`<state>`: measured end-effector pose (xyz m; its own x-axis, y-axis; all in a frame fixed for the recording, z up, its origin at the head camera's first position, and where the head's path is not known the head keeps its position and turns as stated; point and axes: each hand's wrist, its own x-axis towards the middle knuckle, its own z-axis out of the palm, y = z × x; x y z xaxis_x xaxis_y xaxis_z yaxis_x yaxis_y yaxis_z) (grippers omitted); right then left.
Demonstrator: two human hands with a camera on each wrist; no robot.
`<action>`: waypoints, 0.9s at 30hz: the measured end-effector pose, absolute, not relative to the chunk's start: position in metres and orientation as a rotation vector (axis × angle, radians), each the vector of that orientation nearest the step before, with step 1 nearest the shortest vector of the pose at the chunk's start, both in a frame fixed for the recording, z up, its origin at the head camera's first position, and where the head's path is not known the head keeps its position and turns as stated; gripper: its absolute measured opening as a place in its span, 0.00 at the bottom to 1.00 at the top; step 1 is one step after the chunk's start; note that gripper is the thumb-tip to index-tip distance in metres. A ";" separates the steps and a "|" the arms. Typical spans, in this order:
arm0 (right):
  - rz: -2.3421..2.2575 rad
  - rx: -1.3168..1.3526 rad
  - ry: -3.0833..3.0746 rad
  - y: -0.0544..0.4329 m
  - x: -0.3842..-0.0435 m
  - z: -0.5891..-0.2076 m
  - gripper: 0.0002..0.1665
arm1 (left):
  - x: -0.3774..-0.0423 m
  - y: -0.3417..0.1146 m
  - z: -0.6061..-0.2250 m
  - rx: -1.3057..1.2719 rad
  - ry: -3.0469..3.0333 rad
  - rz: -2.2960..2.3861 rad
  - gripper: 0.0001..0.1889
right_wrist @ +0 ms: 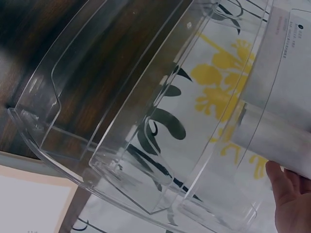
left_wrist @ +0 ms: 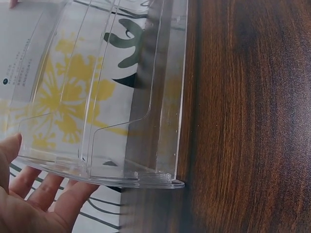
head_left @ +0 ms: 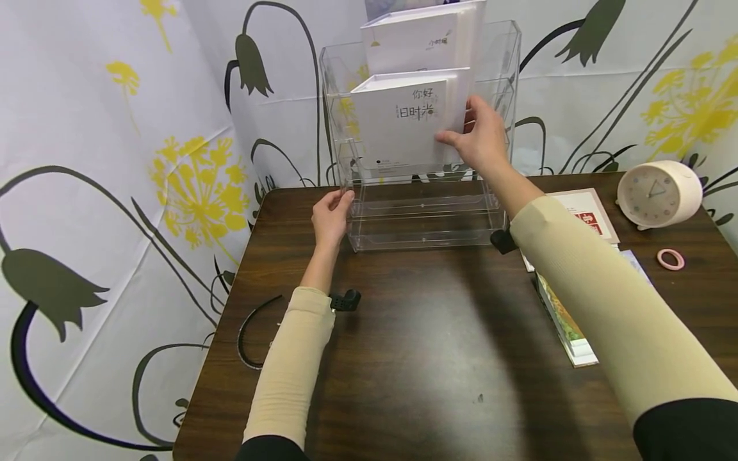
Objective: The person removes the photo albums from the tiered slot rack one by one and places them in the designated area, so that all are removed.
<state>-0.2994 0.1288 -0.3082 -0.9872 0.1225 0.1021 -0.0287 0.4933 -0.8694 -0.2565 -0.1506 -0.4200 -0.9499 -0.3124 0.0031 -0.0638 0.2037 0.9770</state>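
Right hand point(head_left: 481, 137) grips white book point(head_left: 398, 121) in clear rack point(head_left: 423, 221); left hand point(head_left: 330, 214), fingers relaxed, touches rack's side.

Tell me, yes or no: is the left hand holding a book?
No. In the head view the left hand touches the clear rack's left edge, while the right hand holds the white book.

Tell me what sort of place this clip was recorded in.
Probably a staged recording booth rather than a lived-in room: printed flower sheets hang as walls round a dark wooden table. On it stand a clear rack holding white books, a round clock and stacked booklets.
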 end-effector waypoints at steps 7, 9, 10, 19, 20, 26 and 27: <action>1.501 -0.024 -2.601 0.127 -0.299 -0.302 0.35 | -0.256 -0.152 -0.422 0.362 -2.252 -1.869 0.18; 1.481 0.015 -2.609 0.126 -0.299 -0.298 0.35 | -0.257 -0.152 -0.422 0.353 -2.251 -1.867 0.18; 1.460 0.041 -2.617 0.126 -0.300 -0.295 0.35 | -0.257 -0.152 -0.423 0.349 -2.251 -1.865 0.18; 1.351 0.238 -2.636 0.124 -0.294 -0.274 0.33 | -0.257 -0.151 -0.423 0.341 -2.255 -1.875 0.17; 1.368 0.268 -2.616 0.125 -0.293 -0.272 0.31 | -0.257 -0.151 -0.422 0.338 -2.256 -1.876 0.18; 1.445 0.418 -2.472 0.136 -0.283 -0.256 0.25 | -0.258 -0.150 -0.421 0.342 -2.270 -1.863 0.19; 1.446 0.424 -2.450 0.139 -0.280 -0.254 0.25 | -0.259 -0.150 -0.421 0.342 -2.272 -1.862 0.18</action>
